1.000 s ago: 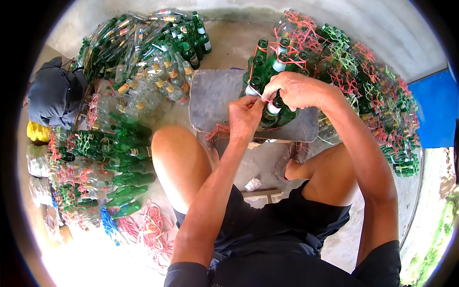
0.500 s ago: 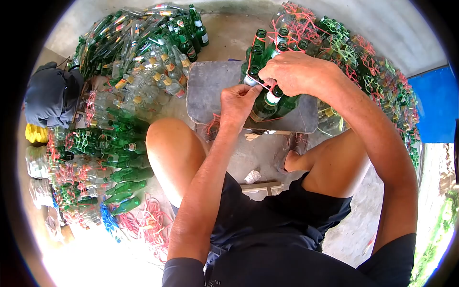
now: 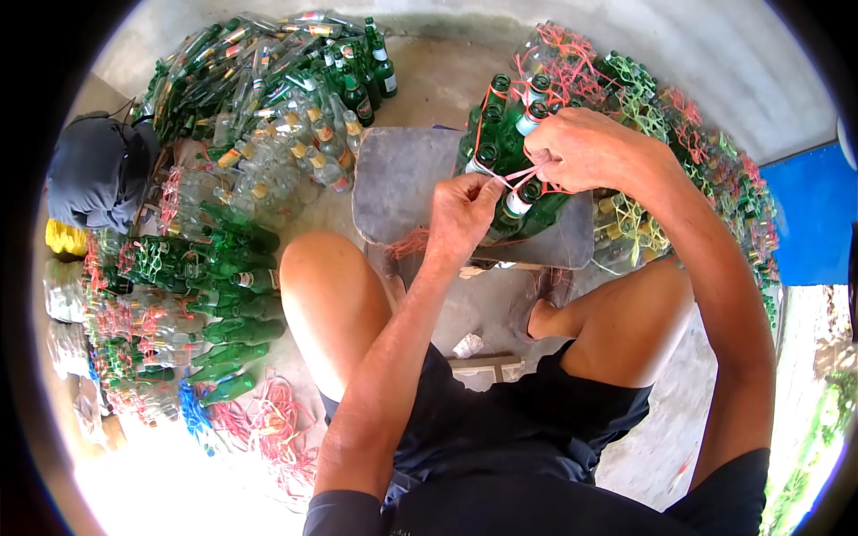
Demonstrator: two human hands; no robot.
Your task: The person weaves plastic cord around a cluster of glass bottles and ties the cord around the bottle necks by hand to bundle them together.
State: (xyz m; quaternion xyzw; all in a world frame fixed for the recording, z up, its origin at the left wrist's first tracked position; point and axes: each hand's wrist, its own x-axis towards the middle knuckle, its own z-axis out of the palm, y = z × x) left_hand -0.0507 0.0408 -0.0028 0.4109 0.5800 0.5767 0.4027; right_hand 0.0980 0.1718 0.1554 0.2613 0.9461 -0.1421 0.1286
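Observation:
Several upright green glass bottles (image 3: 507,134) stand bunched together on a dark grey board (image 3: 398,179) in front of me. Red-pink plastic string (image 3: 520,175) runs around and between their necks. My left hand (image 3: 465,210) is closed, pinching the string between thumb and forefinger at the near side of the bunch. On the right, my right hand (image 3: 585,154) is closed over the bottle necks, gripping another part of the string. A short span of string stretches between the two hands, just above a white-necked bottle (image 3: 517,204). My right hand hides some of the bottles behind it.
Many loose bottles (image 3: 259,71) are heaped at the back left. Tied bundles of bottles (image 3: 643,116) line the right wall, and more bottles (image 3: 237,330) lie at my left. Loose pink string (image 3: 273,429) is on the floor, near a blue string bunch (image 3: 195,406).
My right hand has shifted slightly right and down, away from the left, with the string now stretched between them. The whole view has tilted a little, moving the bottles lower in it.

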